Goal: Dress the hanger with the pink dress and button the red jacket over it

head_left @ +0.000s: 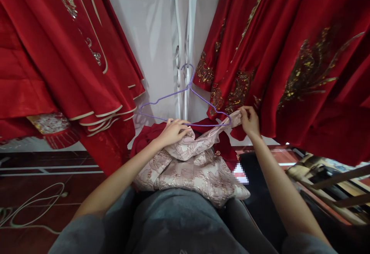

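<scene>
A pale pink brocade garment [187,171] with a shiny woven pattern lies across my lap. My left hand [175,132] is closed on its upper edge, close to the hanger's bottom bar. With thumb and fingers, my right hand [250,121] pinches a narrow end of the garment, pulled out to the right. A purple hanger [170,95] stands upright behind the garment, hook at the top. Its right corner overlaps the stretched strip; whether it passes through the cloth I cannot tell. Dark red cloth [146,136] with small beaded ornaments lies behind the pink garment.
Red garments with pale piping [95,65] hang on the left. More red garments with gold embroidery [277,65] hang on the right. White wall panels [144,26] stand ahead. A pale cable [34,192] lies coiled on the floor, and a wooden frame [338,179] is at lower right.
</scene>
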`<action>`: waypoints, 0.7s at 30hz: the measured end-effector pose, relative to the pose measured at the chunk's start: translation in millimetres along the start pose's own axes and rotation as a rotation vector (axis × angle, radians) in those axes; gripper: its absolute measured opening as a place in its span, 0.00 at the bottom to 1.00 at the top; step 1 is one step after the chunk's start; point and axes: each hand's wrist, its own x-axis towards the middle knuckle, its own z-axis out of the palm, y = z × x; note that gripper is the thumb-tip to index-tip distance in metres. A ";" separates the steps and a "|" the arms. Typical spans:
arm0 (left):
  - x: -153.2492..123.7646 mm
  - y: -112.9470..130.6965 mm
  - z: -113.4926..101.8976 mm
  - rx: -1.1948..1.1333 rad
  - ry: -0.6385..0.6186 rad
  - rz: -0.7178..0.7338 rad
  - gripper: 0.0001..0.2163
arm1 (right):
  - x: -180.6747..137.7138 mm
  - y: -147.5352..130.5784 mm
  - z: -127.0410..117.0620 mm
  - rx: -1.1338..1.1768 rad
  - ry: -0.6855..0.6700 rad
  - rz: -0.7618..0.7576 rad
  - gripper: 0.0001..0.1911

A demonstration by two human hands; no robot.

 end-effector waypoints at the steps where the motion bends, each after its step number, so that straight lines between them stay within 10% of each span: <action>1: 0.3 0.1 0.4 -0.002 -0.003 -0.003 0.15 | -1.5 1.8 -2.0 -0.019 0.003 -0.003 0.16; 12: -0.6 1.6 -1.0 -0.030 -0.002 -0.018 0.15 | -6.5 2.4 -6.3 -0.036 0.015 0.076 0.15; 21: 16.9 18.8 20.7 -0.042 -0.012 -0.002 0.15 | 23.4 -79.8 24.7 -0.162 -0.110 -0.228 0.13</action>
